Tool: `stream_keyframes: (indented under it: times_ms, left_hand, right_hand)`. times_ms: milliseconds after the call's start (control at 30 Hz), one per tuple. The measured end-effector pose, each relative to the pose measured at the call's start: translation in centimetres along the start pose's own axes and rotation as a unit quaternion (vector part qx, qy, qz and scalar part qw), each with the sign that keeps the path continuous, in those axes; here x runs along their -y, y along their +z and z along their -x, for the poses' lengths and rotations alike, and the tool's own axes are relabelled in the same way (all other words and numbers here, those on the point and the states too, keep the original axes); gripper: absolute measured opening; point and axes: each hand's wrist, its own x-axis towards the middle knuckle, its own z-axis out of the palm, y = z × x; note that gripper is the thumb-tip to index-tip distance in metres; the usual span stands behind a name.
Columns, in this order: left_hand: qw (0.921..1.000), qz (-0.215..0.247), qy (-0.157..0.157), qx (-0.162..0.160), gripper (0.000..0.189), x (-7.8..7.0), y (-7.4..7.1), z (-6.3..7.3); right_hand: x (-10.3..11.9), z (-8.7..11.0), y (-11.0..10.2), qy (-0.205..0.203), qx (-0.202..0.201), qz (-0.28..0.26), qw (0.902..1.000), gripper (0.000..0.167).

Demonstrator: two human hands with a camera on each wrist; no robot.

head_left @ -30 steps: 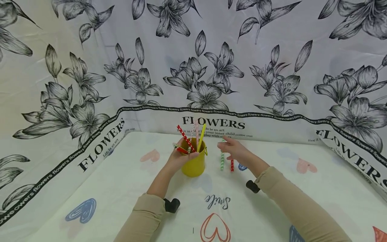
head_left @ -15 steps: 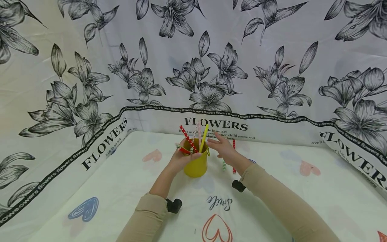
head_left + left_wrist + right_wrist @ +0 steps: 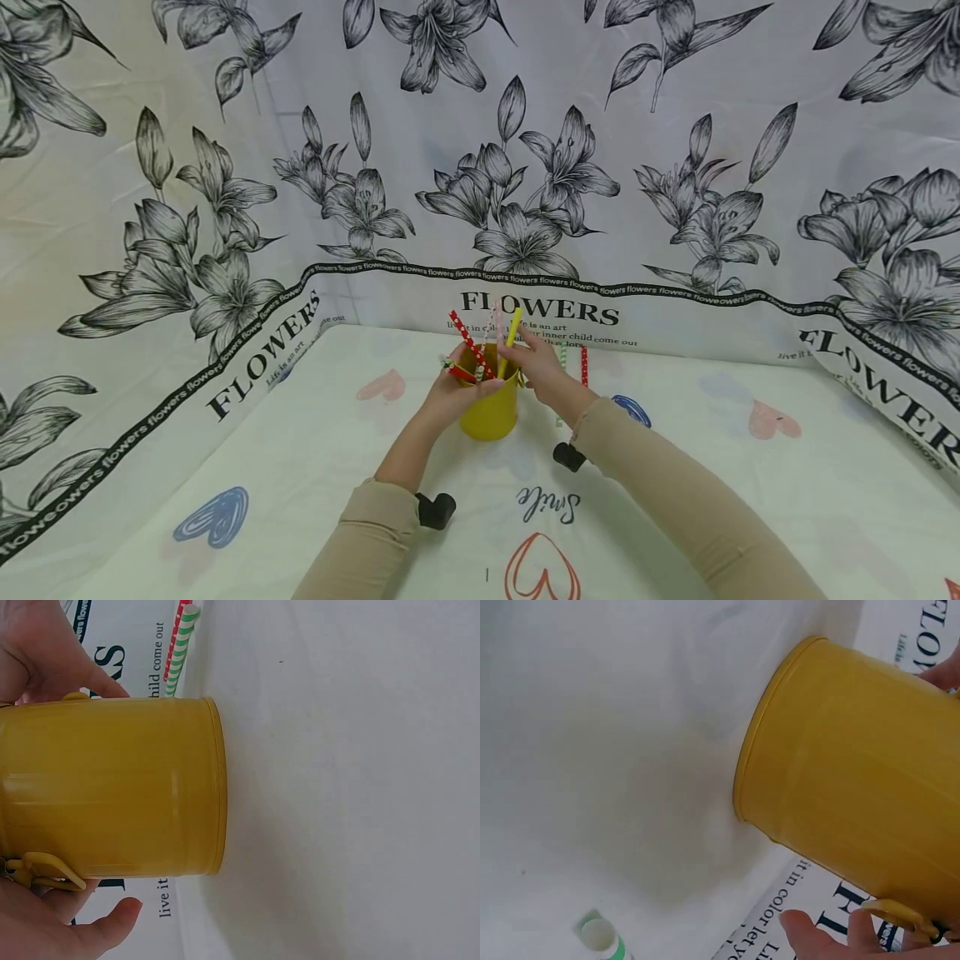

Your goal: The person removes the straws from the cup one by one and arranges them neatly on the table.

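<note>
A yellow metal bucket [image 3: 487, 419] stands on the table, upright, with several paper straws in it. Among them are a red dotted straw [image 3: 461, 327], a pink one [image 3: 498, 327] and a yellow straw [image 3: 514, 325]. My left hand [image 3: 447, 402] grips the bucket's left side, thumb across the front near the rim. At the right rim, my right hand [image 3: 543, 371] has its fingertips against the yellow straw; whether they pinch it is hidden. In the right wrist view other right-hand fingers [image 3: 801, 930] lie loose by the bucket's handle lug.
To the right of the bucket, a green-striped straw [image 3: 563, 357] and a red straw [image 3: 584, 365] lie on the white printed cloth [image 3: 667, 492]. A flower-printed curtain [image 3: 450, 242] closes off the back. Black wrist mounts [image 3: 435, 511] sit under both forearms.
My right hand has moved left from above the loose green and red straws to the bucket's rim and yellow straw. My left hand keeps its grip. The head view has shifted slightly.
</note>
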Motion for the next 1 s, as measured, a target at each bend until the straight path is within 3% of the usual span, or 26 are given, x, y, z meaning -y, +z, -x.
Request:
stream_keyframes:
  times_ms: [300, 533, 800, 1000]
  left_hand:
    - [0.9999, 0.001, 0.010, 0.002, 0.075, 0.1, 0.1, -0.4]
    - [0.9999, 0.001, 0.013, -0.003, 0.075, 0.2, 0.2, -0.4]
    - [0.9999, -0.008, -0.009, -0.009, 0.079, 0.0, 0.2, -0.3]
    - [0.9998, -0.012, -0.009, -0.010, 0.079, 0.0, 0.1, -0.3]
  right_hand:
    - [0.4, 0.2, -0.1, -0.015, -0.030, 0.012, 0.9994, 0.067]
    - [0.8, 0.8, -1.1, -0.023, -0.028, 0.011, 0.9993, 0.065]
    - [1.4, 1.6, -2.1, -0.035, -0.027, -0.009, 0.9990, 0.062]
    - [1.7, 2.4, -3.2, -0.052, -0.026, -0.007, 0.9982, 0.058]
